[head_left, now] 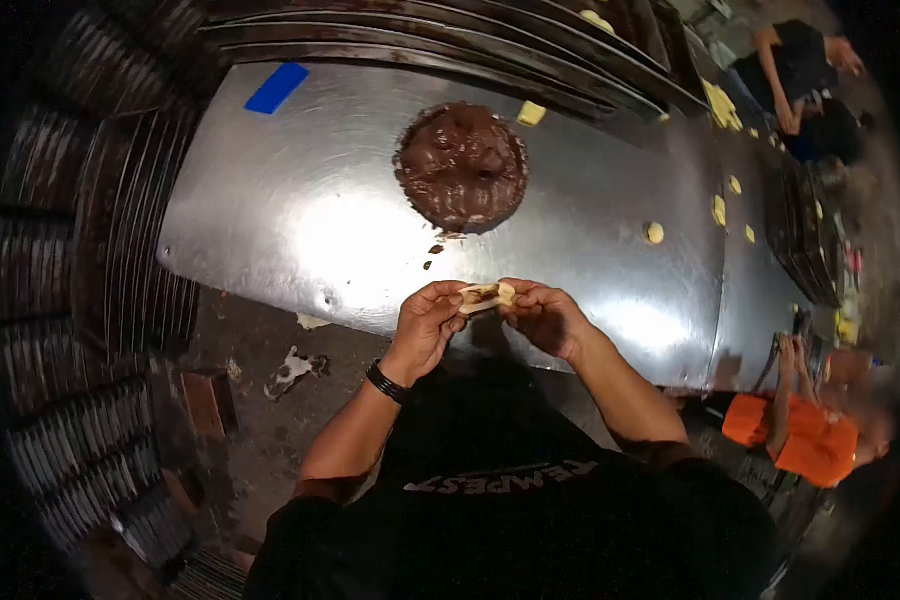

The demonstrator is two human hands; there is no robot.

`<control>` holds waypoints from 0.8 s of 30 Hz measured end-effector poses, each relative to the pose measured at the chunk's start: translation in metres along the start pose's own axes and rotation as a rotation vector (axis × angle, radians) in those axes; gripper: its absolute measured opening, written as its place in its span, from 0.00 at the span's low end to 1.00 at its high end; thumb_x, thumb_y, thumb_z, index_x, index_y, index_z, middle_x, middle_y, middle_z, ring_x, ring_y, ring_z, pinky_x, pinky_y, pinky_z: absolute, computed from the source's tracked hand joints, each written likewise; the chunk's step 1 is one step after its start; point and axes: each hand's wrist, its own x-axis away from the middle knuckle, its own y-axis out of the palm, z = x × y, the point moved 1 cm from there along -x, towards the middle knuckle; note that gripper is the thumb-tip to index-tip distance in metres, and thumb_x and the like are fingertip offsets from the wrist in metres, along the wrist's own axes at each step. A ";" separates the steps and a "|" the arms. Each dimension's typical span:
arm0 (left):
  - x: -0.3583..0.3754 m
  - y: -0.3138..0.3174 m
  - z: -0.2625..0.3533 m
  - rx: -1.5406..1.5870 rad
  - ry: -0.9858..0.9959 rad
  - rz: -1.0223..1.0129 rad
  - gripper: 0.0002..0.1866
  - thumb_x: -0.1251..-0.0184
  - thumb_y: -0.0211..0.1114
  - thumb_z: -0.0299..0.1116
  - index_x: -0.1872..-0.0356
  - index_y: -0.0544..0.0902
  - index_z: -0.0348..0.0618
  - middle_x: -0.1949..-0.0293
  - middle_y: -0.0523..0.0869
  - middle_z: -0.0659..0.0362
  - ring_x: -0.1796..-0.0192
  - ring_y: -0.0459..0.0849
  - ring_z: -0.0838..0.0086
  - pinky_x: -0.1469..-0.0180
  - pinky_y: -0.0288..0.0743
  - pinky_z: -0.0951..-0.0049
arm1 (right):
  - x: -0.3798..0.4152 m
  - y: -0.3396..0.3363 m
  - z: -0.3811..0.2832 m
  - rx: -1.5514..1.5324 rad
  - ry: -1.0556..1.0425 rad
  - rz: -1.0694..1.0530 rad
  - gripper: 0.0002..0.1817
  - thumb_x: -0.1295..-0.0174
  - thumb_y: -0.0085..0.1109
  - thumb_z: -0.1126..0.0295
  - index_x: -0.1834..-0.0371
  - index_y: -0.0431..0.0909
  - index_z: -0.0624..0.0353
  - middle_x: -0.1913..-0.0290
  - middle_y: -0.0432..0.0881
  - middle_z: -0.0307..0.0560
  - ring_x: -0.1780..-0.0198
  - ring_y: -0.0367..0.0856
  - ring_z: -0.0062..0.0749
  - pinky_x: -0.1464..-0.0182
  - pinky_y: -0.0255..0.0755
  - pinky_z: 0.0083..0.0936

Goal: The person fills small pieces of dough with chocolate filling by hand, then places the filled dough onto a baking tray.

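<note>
Between my two hands, just above the front edge of the metal table, is a small piece of pale dough with dark brown filling showing in its middle. My left hand pinches its left end, and my right hand has its fingers closed on the right end. Beyond them a large glossy mound of brown paste lies on the table. A few dark crumbs have dropped in front of the mound.
A flat blue piece lies at the far left. Dough pieces, including one round and one square, dot the table. Racks of trays stand left. At right are a person in orange and another in dark clothes.
</note>
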 end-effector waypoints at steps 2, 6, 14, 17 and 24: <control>-0.001 0.009 -0.004 -0.388 0.059 0.014 0.12 0.34 0.56 0.21 0.52 0.79 0.36 0.57 0.83 0.55 0.59 0.82 0.76 0.59 0.76 0.79 | 0.017 0.006 -0.005 0.280 -0.197 0.119 0.15 0.43 0.56 0.74 0.51 0.77 0.66 0.56 0.81 0.47 0.60 0.82 0.30 0.55 0.75 0.23; -0.008 0.047 -0.005 -0.893 0.612 -0.081 0.13 0.34 0.55 0.24 0.51 0.80 0.33 0.51 0.81 0.50 0.50 0.81 0.67 0.49 0.75 0.72 | 0.022 0.033 -0.022 1.230 -1.087 0.092 0.13 0.41 0.54 0.74 0.54 0.79 0.67 0.55 0.82 0.51 0.58 0.82 0.34 0.57 0.77 0.24; -0.004 0.119 -0.059 -0.905 0.686 -0.027 0.17 0.34 0.58 0.27 0.45 0.78 0.32 0.35 0.67 0.46 0.40 0.76 0.62 0.43 0.72 0.69 | 0.070 -0.019 -0.041 1.075 -1.161 0.108 0.09 0.46 0.60 0.75 0.63 0.81 0.65 0.61 0.81 0.51 0.62 0.83 0.32 0.60 0.79 0.25; -0.009 0.129 -0.096 -0.861 0.535 -0.040 0.14 0.36 0.57 0.24 0.51 0.80 0.30 0.35 0.67 0.46 0.42 0.77 0.64 0.45 0.74 0.71 | 0.071 -0.085 -0.036 1.236 -1.254 0.052 0.12 0.43 0.60 0.72 0.56 0.79 0.63 0.59 0.81 0.51 0.58 0.82 0.37 0.57 0.78 0.31; -0.002 0.068 -0.106 -1.256 0.682 0.476 0.10 0.39 0.57 0.23 0.59 0.82 0.32 0.47 0.78 0.49 0.56 0.83 0.65 0.59 0.79 0.71 | 0.096 -0.128 -0.059 1.820 -0.890 -0.054 0.07 0.44 0.56 0.68 0.72 0.80 0.60 0.60 0.82 0.52 0.60 0.79 0.45 0.60 0.72 0.39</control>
